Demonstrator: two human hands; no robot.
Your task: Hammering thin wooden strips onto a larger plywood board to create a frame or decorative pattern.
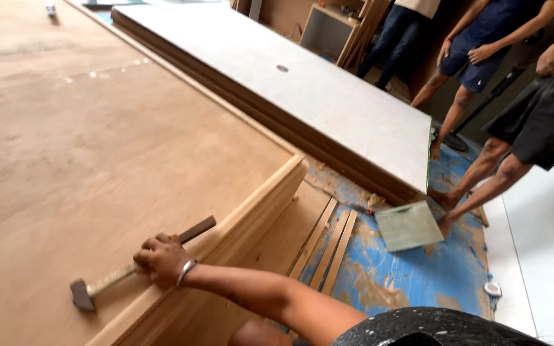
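My right hand (161, 259) is closed around the middle of a hammer's handle (195, 229), and a metal bangle sits on the wrist. The hammer head (83, 295) rests on the big brown plywood panel (97, 141), near its front edge. A thick wooden frame edge (258, 205) runs along that side of the panel, right beside my hand. My forearm comes in from the lower right. My left hand is out of sight.
A stack of grey boards (277, 83) lies past the panel. Loose wood strips (328, 247), a small pale square sheet (408, 224) and a tape measure (492, 289) lie on the blue, dusty floor. Three people's legs (482, 173) stand at the upper right.
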